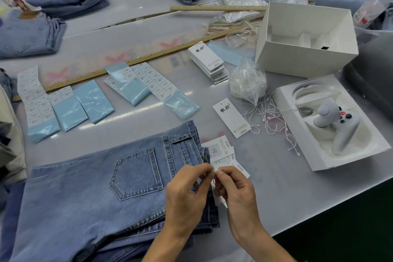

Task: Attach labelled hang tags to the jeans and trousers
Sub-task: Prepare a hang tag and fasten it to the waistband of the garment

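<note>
Left hand (pixel 187 189) and right hand (pixel 236 187) both pinch white tag string at waistband of jeans (pixel 95 187). Hang tags (pixel 223 151) at 1 o'clock look light, stiff; grip edges.

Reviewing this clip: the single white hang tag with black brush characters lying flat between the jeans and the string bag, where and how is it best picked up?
Probably by the white hang tag at its lower right corner, coming from the right: that end lies nearest the right hand and lies on bare table. The punched-hole end points away, toward the clear bag of strings.
</note>
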`<state>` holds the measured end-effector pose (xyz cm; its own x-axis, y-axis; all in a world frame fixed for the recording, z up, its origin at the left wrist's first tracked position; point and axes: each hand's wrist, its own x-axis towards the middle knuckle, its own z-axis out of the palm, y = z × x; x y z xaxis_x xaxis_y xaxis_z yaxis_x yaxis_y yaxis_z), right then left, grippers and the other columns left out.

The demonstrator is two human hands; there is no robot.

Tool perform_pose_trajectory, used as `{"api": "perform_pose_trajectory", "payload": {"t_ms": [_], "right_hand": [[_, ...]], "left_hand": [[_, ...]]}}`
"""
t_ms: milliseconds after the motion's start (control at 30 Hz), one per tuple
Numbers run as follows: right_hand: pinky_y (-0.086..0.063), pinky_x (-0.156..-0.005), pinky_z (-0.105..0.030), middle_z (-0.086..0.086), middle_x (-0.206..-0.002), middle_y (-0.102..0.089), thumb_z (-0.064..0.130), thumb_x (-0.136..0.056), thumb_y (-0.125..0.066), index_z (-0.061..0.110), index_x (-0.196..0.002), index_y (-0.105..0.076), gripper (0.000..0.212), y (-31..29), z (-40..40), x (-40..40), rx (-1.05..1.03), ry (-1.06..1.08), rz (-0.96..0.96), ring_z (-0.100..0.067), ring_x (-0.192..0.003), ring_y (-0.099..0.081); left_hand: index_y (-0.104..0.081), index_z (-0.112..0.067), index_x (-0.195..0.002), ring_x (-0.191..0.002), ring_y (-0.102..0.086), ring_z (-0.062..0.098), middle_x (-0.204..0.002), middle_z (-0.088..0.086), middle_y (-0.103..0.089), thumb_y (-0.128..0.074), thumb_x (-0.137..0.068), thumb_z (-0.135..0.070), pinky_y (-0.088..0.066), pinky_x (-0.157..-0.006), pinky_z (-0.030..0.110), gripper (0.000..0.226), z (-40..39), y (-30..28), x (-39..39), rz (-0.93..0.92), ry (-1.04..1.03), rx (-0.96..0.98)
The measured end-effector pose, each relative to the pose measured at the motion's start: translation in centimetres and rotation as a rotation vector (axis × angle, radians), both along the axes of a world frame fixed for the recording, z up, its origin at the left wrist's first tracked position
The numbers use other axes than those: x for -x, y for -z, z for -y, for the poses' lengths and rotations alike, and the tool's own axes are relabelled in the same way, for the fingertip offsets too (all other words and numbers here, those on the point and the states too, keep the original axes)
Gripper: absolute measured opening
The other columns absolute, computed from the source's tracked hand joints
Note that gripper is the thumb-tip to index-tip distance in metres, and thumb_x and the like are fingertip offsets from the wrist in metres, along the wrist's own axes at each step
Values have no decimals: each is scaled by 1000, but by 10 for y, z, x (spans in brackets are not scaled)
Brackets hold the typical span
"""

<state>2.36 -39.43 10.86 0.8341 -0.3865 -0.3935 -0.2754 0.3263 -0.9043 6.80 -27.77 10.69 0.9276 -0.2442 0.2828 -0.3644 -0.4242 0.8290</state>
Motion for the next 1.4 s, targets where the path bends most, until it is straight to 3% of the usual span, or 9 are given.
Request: {"api": "perform_pose_trajectory", "payload": {"t_ms": [67,200,400,500,667,867,1167,1400], "right_hand": [[-47,-64,-25,-4,-69,-57,13,-99,-59,14,-86,-73,19,-2,-2,0,-2,9,19,-13,-66,-49],[-46,-62,-22,-2,-65,-54,11,-99,-59,11,-85,-73,19,-6,-5,-2,-15,28,33,-12,-63,-47],[-44,-58,-20,-3,-64,-52,8,-98,-59,5,-86,-71,17,-8,-8,-5,-71,84,19,-10,-60,-44],[-45,-62,-25,-4,-66,-52,11,-97,-61,9,-86,-72,17,-8,-8,-6,-99,104,7,-12,-63,-45],[-47,-75,-39,-10,-73,-57,30,-87,-67,11,-90,-73,20,-8,-8,-6,-120,93,-5,-24,-74,-49],[-45,-59,-20,0,-66,-55,31,-85,-67,13,-89,-75,20,-8,-8,-6,-104,93,11,-9,-61,-45],[-47,-58,-18,-3,-68,-59,17,-93,-64,16,-91,-78,14,-9,-9,-6,-67,78,7,-9,-62,-48],[-46,-57,-18,-3,-67,-58,13,-95,-64,12,-91,-78,15,-9,-8,-8,-130,104,-23,-8,-61,-48]], "left_hand": [[-75,-19,-98,-76,-68,7,-89,-13,-72,-81,-85,-14,-55,-64,24,15,-1,1,0,13,-31,43],[-77,-23,-98,-81,-72,13,-91,-14,-75,-80,-85,-18,-53,-69,18,14,2,0,1,-135,-108,198],[-78,-21,-97,-79,-72,12,-90,-14,-76,-82,-85,-22,-54,-68,18,12,9,4,8,-113,-189,239],[-77,-24,-98,-78,-73,12,-91,-15,-75,-77,-87,-33,-55,-67,20,14,12,5,9,-110,-201,270],[-76,-29,-100,-80,-73,12,-94,-15,-75,-75,-88,-32,-55,-67,20,13,15,5,11,-102,-213,298],[-75,-34,-99,-76,-72,13,-92,-13,-76,-81,-87,-20,-54,-61,18,20,16,5,11,-139,-270,326],[-78,-23,-96,-67,-68,17,-88,-9,-75,-80,-82,-12,-53,-51,22,18,16,8,11,-127,-271,295],[-78,-26,-99,-74,-72,16,-92,-12,-77,-79,-83,-16,-56,-56,22,18,13,7,8,-208,-223,305]]}}
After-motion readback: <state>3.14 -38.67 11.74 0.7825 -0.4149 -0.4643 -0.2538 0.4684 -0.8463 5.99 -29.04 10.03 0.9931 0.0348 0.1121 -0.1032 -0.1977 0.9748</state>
